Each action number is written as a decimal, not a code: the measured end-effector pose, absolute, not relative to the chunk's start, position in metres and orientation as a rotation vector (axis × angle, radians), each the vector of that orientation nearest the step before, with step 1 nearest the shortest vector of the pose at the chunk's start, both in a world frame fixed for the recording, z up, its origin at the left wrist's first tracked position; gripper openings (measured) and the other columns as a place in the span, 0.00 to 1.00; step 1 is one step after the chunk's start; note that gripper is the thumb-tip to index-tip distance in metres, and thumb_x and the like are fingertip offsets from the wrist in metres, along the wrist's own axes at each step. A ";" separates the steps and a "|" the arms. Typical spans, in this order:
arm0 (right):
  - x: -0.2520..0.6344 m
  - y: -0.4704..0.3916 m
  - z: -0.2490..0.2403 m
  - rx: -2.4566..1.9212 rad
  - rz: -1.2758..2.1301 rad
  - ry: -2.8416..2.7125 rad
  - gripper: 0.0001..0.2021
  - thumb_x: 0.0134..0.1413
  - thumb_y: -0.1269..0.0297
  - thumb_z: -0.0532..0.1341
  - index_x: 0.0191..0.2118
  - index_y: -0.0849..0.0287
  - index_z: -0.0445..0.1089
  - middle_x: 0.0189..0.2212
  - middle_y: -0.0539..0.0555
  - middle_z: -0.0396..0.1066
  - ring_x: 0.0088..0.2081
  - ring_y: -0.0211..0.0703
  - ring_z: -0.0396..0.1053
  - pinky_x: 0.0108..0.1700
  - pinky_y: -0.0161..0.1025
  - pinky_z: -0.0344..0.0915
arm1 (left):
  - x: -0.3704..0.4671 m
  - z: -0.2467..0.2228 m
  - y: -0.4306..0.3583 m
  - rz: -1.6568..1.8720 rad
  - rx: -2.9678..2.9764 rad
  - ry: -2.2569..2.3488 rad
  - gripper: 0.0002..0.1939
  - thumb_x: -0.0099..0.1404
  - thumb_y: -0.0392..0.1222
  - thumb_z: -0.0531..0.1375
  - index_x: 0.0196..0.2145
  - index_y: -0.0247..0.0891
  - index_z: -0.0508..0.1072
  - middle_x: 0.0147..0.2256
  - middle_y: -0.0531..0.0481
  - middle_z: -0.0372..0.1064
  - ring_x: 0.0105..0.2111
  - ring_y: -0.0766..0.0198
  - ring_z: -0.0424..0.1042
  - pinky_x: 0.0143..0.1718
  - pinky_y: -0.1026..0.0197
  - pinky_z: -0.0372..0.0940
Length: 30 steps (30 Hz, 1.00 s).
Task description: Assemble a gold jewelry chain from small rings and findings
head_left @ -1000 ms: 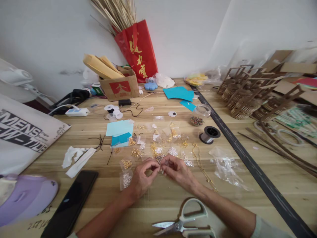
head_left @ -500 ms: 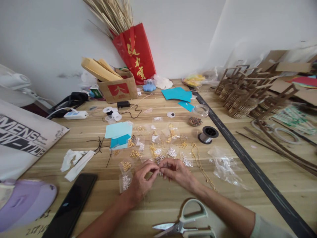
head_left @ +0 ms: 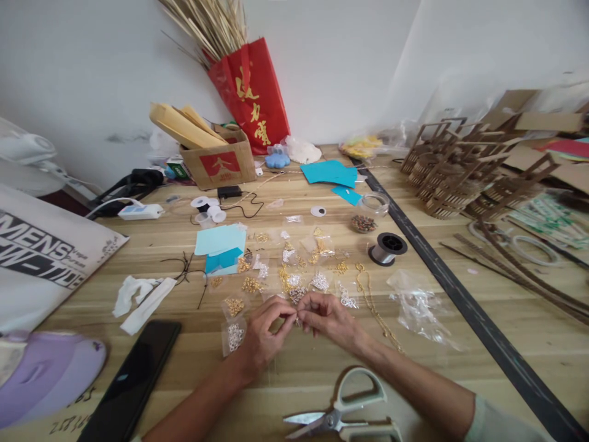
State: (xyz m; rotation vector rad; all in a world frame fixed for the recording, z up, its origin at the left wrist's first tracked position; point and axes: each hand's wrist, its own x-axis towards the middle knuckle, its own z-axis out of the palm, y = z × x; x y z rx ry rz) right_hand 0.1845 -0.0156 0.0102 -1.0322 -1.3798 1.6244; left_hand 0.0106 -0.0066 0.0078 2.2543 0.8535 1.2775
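My left hand [head_left: 269, 328] and my right hand [head_left: 326, 316] meet fingertip to fingertip over the wooden table. Both are pinched closed, and whatever sits between the fingertips is too small to make out. Just beyond them lie small silver-coloured findings [head_left: 319, 282] and gold-coloured ones [head_left: 252, 285], in little heaps and clear bags. A bag of silver rings [head_left: 235, 336] is beside my left hand. To the right of my right hand, a gold chain [head_left: 372, 306] stretches along the table. Scissors [head_left: 338, 418] with pale handles rest, blades parted, near my right forearm.
A spool of wire [head_left: 388, 248] and a jar of beads [head_left: 363, 223] stand right of centre. Crumpled plastic bags [head_left: 423, 307] lie nearer. A black phone [head_left: 133, 383] is at the left front. Small wooden baskets [head_left: 455, 169] crowd the back right; a cardboard box [head_left: 221, 164] stands back left.
Both hands keep their pinch in nearly the same place. The view has shifted very slightly; nothing else has visibly moved.
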 end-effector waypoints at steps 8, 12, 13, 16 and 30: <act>0.186 -0.017 0.014 -1.055 1.517 -1.413 0.07 0.50 0.63 0.60 0.28 0.61 0.66 0.20 0.46 0.60 0.21 0.32 0.54 0.23 0.31 0.50 | 0.009 0.009 -0.009 1.170 2.118 0.952 0.06 0.62 0.28 0.58 0.28 0.35 0.69 0.26 0.50 0.69 0.28 0.66 0.69 0.30 0.66 0.64; 0.188 -0.016 0.012 -1.129 1.460 -1.426 0.04 0.49 0.66 0.59 0.27 0.60 0.66 0.19 0.45 0.59 0.22 0.33 0.54 0.24 0.32 0.50 | 0.007 0.008 -0.007 1.066 2.023 1.043 0.07 0.61 0.30 0.57 0.26 0.35 0.68 0.25 0.51 0.68 0.27 0.66 0.68 0.30 0.66 0.63; 0.188 -0.016 0.012 -1.149 1.449 -1.431 0.04 0.48 0.66 0.59 0.27 0.60 0.66 0.19 0.45 0.59 0.22 0.33 0.54 0.24 0.32 0.50 | 0.007 0.008 -0.007 1.040 1.999 1.067 0.07 0.61 0.31 0.57 0.26 0.35 0.68 0.25 0.51 0.67 0.27 0.66 0.68 0.30 0.66 0.62; 0.190 -0.015 0.013 -1.189 1.438 -1.440 0.04 0.48 0.66 0.58 0.28 0.60 0.66 0.20 0.46 0.60 0.23 0.34 0.55 0.25 0.32 0.50 | 0.005 0.008 -0.005 0.974 1.917 1.118 0.06 0.61 0.33 0.57 0.26 0.35 0.67 0.25 0.51 0.67 0.26 0.66 0.66 0.29 0.66 0.61; 0.188 -0.013 0.003 -1.191 1.459 -1.388 0.04 0.49 0.66 0.59 0.27 0.60 0.65 0.19 0.47 0.62 0.21 0.33 0.57 0.23 0.31 0.52 | 0.004 0.014 -0.002 0.993 1.674 1.045 0.06 0.62 0.38 0.59 0.28 0.36 0.71 0.40 0.44 0.71 0.42 0.59 0.70 0.39 0.62 0.65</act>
